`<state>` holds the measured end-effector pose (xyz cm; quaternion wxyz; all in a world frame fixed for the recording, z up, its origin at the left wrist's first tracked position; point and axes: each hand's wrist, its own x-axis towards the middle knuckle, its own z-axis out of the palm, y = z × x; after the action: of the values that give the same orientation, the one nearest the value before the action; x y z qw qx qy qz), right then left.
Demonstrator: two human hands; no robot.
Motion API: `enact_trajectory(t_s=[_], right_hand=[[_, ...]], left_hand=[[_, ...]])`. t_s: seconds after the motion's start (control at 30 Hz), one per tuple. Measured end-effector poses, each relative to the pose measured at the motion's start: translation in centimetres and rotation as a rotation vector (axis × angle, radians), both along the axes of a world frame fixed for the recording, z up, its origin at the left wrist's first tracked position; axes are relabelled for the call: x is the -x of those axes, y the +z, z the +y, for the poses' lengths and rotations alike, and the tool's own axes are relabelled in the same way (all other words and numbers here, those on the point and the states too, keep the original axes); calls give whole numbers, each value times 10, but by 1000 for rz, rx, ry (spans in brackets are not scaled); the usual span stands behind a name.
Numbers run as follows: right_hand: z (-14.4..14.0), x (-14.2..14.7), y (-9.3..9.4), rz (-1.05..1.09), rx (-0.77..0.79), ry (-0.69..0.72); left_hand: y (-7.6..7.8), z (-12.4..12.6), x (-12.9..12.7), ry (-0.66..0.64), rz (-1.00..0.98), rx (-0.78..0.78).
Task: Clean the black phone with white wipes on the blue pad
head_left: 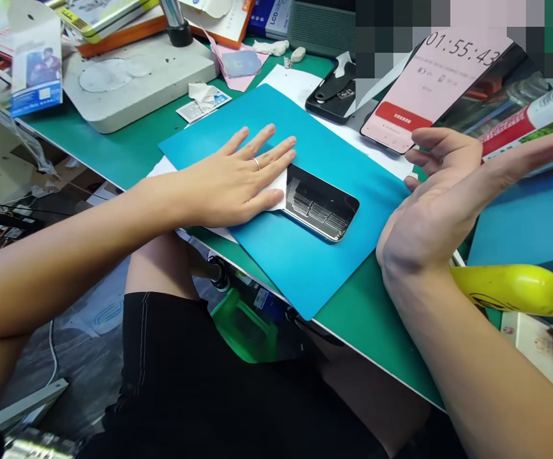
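My left hand (242, 172) lies flat with its fingers spread, pressing a white wipe (279, 183) onto a black smartphone (326, 201). The phone rests screen up on a blue mat (300, 280), its far-left part hidden under the wipe and hand. Reflections show on its glossy glass. Off the mat's right corner, my right hand (429, 210) is turned palm up, fingers apart and holding nothing. Just beyond its fingertips leans a second phone (395, 115) with a timer on a pink screen; whether they touch, I cannot tell.
A grey stand base (137, 89) sits at the back left among boxes. An opened wipe packet (203, 103) lies behind the mat, near a black phone-shaped item (333, 92). To the right are a yellow bottle (510, 287) and a white tray (527, 341). The green table's edge runs above my lap.
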<state>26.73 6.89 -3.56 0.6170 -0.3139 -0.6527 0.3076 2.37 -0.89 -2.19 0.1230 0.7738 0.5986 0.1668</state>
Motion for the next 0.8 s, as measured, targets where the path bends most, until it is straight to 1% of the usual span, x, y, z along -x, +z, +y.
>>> enact_trajectory(t_s=[0.1,0.17,0.23,0.33,0.43,0.5,0.57,0.67,0.8], right_hand=[[-1,5,1,12,76,-75],[-1,8,3,20,103,-115],[-1,9,6,-16,94,-108],[-3,7,13,-132,89,-105],[-5,4,18,-148,130,-144],[-6,3,19,-127,140,-164],[-6,2,18,-131,133,-174],[-4,1,17,-165,130,-178],[-4,0,18,-180,139,-209]], left_hand=[[-5,-1,-27,-37,5,-52],[-5,0,-55,11,52,-79],[-1,2,-86,56,144,-52],[10,4,-125,46,259,29],[19,5,-146,34,313,81],[22,6,-147,3,323,105],[24,8,-137,-18,328,121],[24,11,-105,31,333,133],[25,13,-54,193,345,210]])
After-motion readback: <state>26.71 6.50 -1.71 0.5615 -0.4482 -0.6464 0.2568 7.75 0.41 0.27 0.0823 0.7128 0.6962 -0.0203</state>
